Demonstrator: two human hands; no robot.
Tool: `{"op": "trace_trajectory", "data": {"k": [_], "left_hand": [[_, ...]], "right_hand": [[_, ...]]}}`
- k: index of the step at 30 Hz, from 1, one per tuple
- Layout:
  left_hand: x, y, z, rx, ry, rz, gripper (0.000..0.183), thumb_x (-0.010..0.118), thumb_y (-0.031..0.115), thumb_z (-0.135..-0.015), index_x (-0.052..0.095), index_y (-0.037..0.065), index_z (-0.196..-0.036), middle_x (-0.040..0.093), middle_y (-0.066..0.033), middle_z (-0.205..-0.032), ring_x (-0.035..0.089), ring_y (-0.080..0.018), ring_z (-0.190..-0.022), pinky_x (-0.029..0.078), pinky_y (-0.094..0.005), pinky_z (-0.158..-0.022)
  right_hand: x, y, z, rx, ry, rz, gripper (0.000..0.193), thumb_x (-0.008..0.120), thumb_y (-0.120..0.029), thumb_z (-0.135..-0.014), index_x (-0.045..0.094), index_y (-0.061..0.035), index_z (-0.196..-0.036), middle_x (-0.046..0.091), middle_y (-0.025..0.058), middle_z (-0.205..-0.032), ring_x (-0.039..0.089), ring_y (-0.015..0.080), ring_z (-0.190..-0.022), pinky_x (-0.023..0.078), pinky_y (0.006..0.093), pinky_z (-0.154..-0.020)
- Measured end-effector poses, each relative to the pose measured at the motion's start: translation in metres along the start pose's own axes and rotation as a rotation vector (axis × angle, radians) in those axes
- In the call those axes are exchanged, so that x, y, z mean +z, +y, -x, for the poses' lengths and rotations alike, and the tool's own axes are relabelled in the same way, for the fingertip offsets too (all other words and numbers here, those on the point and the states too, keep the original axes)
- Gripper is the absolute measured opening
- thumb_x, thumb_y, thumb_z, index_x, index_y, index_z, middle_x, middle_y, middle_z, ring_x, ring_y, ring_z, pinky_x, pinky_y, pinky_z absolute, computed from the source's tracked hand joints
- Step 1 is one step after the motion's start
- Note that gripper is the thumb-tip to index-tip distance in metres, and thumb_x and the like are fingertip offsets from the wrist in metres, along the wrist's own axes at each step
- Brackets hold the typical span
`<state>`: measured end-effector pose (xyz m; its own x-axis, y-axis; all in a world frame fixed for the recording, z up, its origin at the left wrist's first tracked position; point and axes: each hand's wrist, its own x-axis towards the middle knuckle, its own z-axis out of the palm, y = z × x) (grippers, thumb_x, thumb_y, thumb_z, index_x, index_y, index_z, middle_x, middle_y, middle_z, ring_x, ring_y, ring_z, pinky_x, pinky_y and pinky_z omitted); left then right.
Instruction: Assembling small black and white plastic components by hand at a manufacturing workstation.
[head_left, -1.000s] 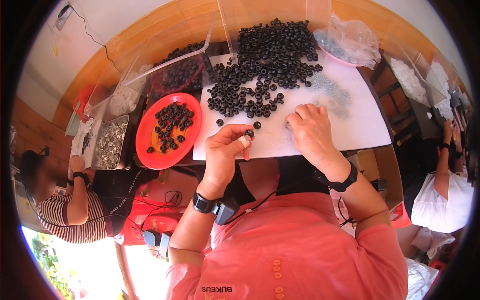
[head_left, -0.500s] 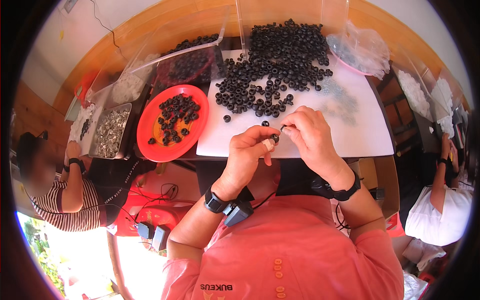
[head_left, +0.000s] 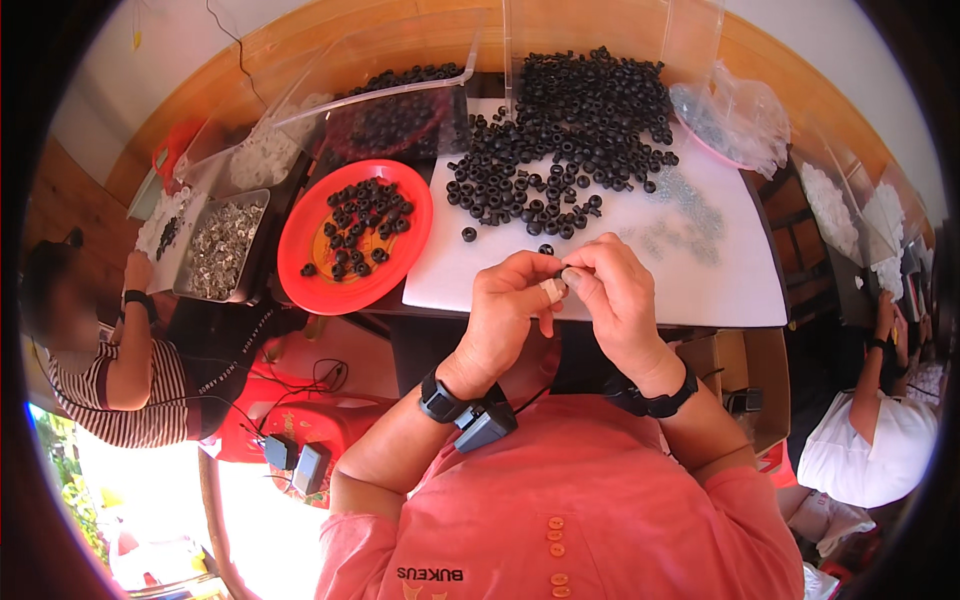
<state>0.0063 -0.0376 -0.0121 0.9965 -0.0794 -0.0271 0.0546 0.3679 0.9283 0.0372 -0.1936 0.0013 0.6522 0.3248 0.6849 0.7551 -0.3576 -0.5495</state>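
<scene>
My left hand (head_left: 508, 305) and my right hand (head_left: 618, 305) meet fingertip to fingertip above the near edge of the white board (head_left: 720, 290). My left fingers are closed round a small round black part (head_left: 564, 268), mostly hidden now; a tape strip wraps one digit. The right thumb and index finger pinch at the same spot, and their small dark piece is nearly covered. Just beyond my fingers a single black part (head_left: 546, 250) lies on the board. Farther back spreads a big heap of similar round black parts (head_left: 590, 120).
Left of the board, a red plate (head_left: 300, 240) holds several black parts. Tiny clear pieces (head_left: 700, 220) lie right of the heap. A clear plastic bin (head_left: 440, 85), a metal tray of shiny parts (head_left: 225, 245) and a bagged bowl (head_left: 730, 125) stand around. Other people work at both sides.
My right hand has moved in to the left hand, and their fingertips now meet. The round black part seen before at my left fingertips is mostly covered. The view has shifted slightly.
</scene>
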Motion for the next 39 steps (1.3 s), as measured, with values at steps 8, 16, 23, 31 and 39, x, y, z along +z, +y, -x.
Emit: {"op": "trace_trajectory", "data": {"k": [8, 16, 23, 31, 39], "left_hand": [[-0.001, -0.003, 0.002, -0.008, 0.036, 0.099, 0.017, 0.065, 0.001, -0.091, 0.063, -0.006, -0.106, 0.067, -0.0110, -0.088, 0.062, -0.0145, -0.068, 0.048, -0.0243, -0.049], [-0.002, 0.003, 0.001, -0.005, 0.045, 0.119, 0.020, 0.066, 0.001, -0.090, 0.063, -0.007, -0.108, 0.068, -0.0130, -0.091, 0.064, -0.0161, -0.072, 0.051, -0.0256, -0.051], [-0.006, 0.000, 0.005, 0.000, -0.005, 0.126, 0.020, 0.060, -0.002, -0.093, 0.061, -0.007, -0.112, 0.067, -0.0144, -0.094, 0.063, -0.0171, -0.074, 0.052, -0.0275, -0.053], [-0.002, 0.000, 0.007, 0.017, 0.021, 0.138, 0.019, 0.061, -0.001, -0.093, 0.061, -0.006, -0.110, 0.066, -0.0119, -0.091, 0.063, -0.0158, -0.074, 0.052, -0.0267, -0.053], [-0.002, -0.004, 0.007, 0.030, 0.075, 0.149, 0.017, 0.063, -0.001, -0.091, 0.063, -0.006, -0.107, 0.066, -0.0105, -0.087, 0.062, -0.0144, -0.070, 0.049, -0.0244, -0.049]], "right_hand": [[0.010, 0.005, 0.008, 0.370, 0.052, -0.618, 0.004, 0.062, -0.002, -0.094, 0.064, 0.0008, -0.096, 0.061, 0.0027, -0.087, 0.060, 0.0096, -0.081, 0.047, 0.0237, -0.076], [0.008, 0.003, 0.003, 0.429, 0.066, -0.742, 0.005, 0.061, -0.002, -0.094, 0.064, 0.0024, -0.096, 0.063, 0.0014, -0.090, 0.060, 0.0080, -0.082, 0.047, 0.0230, -0.078], [0.013, 0.006, 0.004, 0.383, 0.045, -0.656, 0.004, 0.062, -0.002, -0.094, 0.063, 0.0012, -0.094, 0.059, 0.0022, -0.085, 0.060, 0.0095, -0.078, 0.048, 0.0235, -0.071], [0.018, 0.009, 0.006, 0.190, 0.102, -0.425, 0.003, 0.063, -0.002, -0.092, 0.062, 0.0008, -0.093, 0.055, 0.0044, -0.081, 0.055, 0.0118, -0.070, 0.045, 0.0248, -0.065], [0.015, 0.005, 0.005, 0.184, 0.072, -0.399, 0.001, 0.063, -0.001, -0.092, 0.063, 0.0002, -0.092, 0.056, 0.0049, -0.081, 0.056, 0.0126, -0.070, 0.045, 0.0254, -0.063]]}}
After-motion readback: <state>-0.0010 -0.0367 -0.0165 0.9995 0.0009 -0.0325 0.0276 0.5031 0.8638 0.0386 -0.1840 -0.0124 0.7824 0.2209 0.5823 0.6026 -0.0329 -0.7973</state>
